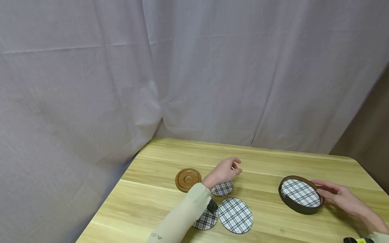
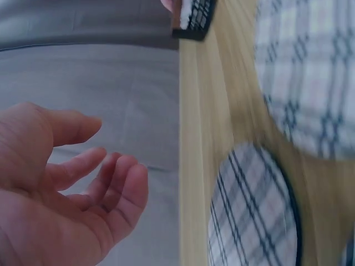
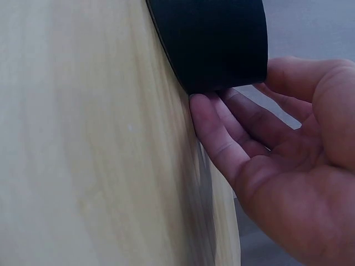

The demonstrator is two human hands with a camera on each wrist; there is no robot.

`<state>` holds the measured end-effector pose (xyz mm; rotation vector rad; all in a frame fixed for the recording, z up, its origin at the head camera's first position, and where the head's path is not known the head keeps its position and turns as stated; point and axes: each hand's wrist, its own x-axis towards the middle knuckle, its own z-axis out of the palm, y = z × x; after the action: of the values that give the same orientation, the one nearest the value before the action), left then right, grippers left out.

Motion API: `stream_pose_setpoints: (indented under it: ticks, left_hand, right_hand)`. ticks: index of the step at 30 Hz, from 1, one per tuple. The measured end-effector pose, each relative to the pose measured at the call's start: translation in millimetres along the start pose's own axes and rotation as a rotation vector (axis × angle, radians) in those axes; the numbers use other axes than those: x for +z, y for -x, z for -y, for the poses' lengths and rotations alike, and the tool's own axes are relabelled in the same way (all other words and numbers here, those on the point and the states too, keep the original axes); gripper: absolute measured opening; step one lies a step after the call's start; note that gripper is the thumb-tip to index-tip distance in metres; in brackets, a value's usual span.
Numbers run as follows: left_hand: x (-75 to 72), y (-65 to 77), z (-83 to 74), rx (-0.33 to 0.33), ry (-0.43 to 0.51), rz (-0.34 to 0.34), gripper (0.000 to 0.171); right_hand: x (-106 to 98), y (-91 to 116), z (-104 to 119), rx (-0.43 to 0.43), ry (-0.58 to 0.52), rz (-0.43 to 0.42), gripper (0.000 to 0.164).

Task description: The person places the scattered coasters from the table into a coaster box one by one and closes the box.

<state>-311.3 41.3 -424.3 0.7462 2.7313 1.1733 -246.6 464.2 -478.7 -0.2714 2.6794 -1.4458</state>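
Observation:
My left hand hovers over the table with loosely bent fingers and holds nothing. Below it, partly covered by the wrist, lies a round plaid coaster. Nearer me are a lighter plaid coaster and a dark plaid coaster, the latter half hidden by the sleeve. To the right stands a round dark coaster holder with a plaid coaster inside. My right hand grips the holder's right side, thumb at the rim and fingers against the outer wall. The left wrist view shows the empty left palm.
A brown wooden disc with a ringed middle lies left of the coasters. The wood-grain table ends at a grey curtain behind. A darker brown surface rises beyond the right end.

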Motion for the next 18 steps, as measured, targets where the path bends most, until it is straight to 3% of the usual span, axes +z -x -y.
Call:
stream_pose_setpoints:
  ticks: [7,18]
  left_hand:
    - [-12.5,9.3,18.6,-0.008,-0.265,0.071,0.039]
    - [-24.3,20.7,35.3,-0.173,-0.450,0.160,0.047]
  right_hand:
    - [1,1,3,0.054,0.017,-0.007,0.046]
    - [1,1,6,0.050,0.022,0.009,0.046]
